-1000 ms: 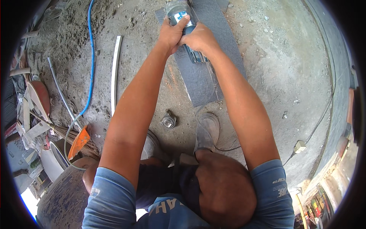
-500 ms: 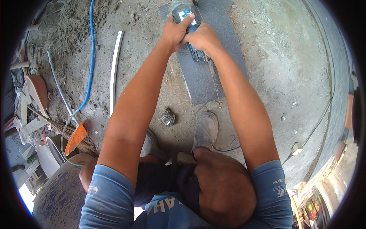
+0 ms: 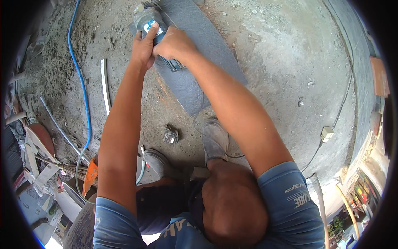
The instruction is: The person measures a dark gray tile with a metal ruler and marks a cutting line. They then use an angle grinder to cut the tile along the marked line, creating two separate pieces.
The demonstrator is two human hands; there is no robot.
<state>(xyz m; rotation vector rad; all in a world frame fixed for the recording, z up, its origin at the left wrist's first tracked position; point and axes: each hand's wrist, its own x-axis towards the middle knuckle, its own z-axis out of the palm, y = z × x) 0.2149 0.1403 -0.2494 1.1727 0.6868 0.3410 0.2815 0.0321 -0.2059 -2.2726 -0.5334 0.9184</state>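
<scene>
Both hands grip a blue corded power cutter (image 3: 172,64) with a grey metal head, which rests on a long dark grey stone slab (image 3: 215,54) lying on the ground. My left hand (image 3: 144,47) is closed around its left side, thumb stretched along the top near a white label. From the right, my right hand (image 3: 175,43) wraps around the blue body, fingers meeting the left hand. The cutter's front end sits near the slab's far left corner. Its blade cannot be made out. A thin cord (image 3: 198,115) runs from behind the tool past my right shoe.
A small dark round-faced object (image 3: 171,136) lies before my feet. Left are a white strip (image 3: 105,85), a blue hose (image 3: 82,83), an orange piece (image 3: 90,176), a broom and scrap. A cable with a pale connector box (image 3: 326,133) runs at right beside a low wall.
The view has turned, so the slab, cutter and both hands appear farther left. Both hands keep their grip; the cutter sits at about the same place on the slab.
</scene>
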